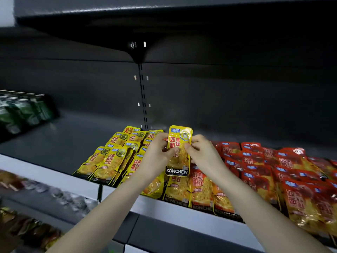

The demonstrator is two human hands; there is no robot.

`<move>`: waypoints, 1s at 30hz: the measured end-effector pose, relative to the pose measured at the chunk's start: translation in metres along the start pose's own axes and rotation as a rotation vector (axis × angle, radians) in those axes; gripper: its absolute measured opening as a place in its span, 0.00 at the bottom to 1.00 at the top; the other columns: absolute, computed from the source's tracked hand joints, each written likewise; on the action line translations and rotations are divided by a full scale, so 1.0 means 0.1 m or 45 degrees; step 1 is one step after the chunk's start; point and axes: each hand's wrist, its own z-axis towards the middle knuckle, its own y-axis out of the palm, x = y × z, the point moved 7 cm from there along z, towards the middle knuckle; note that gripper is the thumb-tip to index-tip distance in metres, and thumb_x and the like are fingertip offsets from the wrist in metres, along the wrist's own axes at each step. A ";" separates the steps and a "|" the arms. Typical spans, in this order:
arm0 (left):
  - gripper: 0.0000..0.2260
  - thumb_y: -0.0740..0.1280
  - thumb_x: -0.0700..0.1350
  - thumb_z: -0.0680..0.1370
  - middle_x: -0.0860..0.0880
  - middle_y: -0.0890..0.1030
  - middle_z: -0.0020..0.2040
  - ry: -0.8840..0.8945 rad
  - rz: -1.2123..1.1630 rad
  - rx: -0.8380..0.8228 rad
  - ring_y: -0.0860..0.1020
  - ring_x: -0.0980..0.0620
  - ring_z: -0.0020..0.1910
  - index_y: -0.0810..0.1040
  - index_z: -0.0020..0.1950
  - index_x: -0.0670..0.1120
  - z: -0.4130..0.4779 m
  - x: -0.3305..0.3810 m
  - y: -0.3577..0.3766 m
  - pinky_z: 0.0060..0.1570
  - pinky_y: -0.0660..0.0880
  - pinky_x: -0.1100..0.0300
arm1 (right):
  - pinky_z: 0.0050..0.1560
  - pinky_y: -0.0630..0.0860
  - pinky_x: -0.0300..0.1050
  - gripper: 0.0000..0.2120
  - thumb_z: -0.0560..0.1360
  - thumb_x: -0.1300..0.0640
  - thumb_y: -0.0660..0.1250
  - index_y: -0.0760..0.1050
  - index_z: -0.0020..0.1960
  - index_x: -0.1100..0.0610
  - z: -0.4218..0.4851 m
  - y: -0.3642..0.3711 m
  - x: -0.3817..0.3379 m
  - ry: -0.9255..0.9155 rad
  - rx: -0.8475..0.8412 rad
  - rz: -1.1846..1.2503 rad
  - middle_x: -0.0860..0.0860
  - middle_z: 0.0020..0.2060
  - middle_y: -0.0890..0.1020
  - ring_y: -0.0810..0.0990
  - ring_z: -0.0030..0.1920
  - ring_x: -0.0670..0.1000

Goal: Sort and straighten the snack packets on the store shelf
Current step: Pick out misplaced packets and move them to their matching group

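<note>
Both hands hold one yellow snack packet (179, 143) upright above the shelf, its "KONCHEW" label facing me. My left hand (156, 154) pinches its left edge and my right hand (202, 152) pinches its right edge. To the left lies a group of yellow packets (111, 157), overlapping and slanted. To the right spreads a pile of red packets (273, 167). Below the held packet, yellow and orange packets (191, 190) sit at the shelf's front edge.
The grey shelf (60, 143) stretches bare to the left, with green cans (23, 110) at its far left. A dark upper shelf (164, 24) overhangs. A lower shelf (36, 207) at bottom left holds blurred packets.
</note>
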 end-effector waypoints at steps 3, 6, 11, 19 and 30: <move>0.12 0.69 0.41 0.75 0.43 0.82 0.45 -0.042 0.003 0.026 0.81 0.47 0.45 0.72 0.56 0.49 -0.01 0.00 -0.09 0.51 0.77 0.46 | 0.47 0.79 0.59 0.04 0.77 0.55 0.64 0.69 0.49 0.52 0.05 0.02 -0.11 -0.038 -0.041 0.019 0.53 0.42 0.82 0.81 0.43 0.54; 0.14 0.70 0.40 0.74 0.45 0.83 0.40 -0.054 0.024 0.049 0.81 0.48 0.44 0.71 0.57 0.46 0.02 0.01 -0.22 0.50 0.78 0.49 | 0.43 0.80 0.55 0.08 0.77 0.54 0.65 0.67 0.52 0.52 0.05 0.07 -0.19 -0.068 -0.069 0.011 0.52 0.39 0.81 0.82 0.39 0.56; 0.15 0.71 0.40 0.73 0.55 0.72 0.24 -0.014 0.154 -0.015 0.73 0.62 0.28 0.70 0.57 0.44 0.03 -0.05 -0.24 0.33 0.68 0.67 | 0.44 0.79 0.53 0.23 0.76 0.57 0.66 0.62 0.68 0.52 -0.03 0.18 -0.07 -0.114 0.004 0.031 0.51 0.40 0.78 0.79 0.38 0.53; 0.15 0.72 0.43 0.73 0.52 0.72 0.36 -0.051 0.245 -0.259 0.78 0.46 0.46 0.70 0.54 0.49 0.03 -0.38 -0.30 0.44 0.70 0.58 | 0.33 0.68 0.43 0.23 0.76 0.59 0.66 0.60 0.64 0.46 -0.16 0.36 -0.04 -0.110 0.061 -0.009 0.50 0.30 0.70 0.72 0.31 0.49; 0.39 0.73 0.58 0.68 0.56 0.58 0.75 0.125 1.188 -0.723 0.49 0.55 0.75 0.59 0.75 0.53 -0.06 -0.73 -0.73 0.73 0.52 0.50 | 0.27 0.62 0.37 0.24 0.77 0.58 0.65 0.57 0.66 0.44 -0.18 0.70 -0.14 -0.059 0.055 -0.016 0.47 0.29 0.65 0.65 0.27 0.44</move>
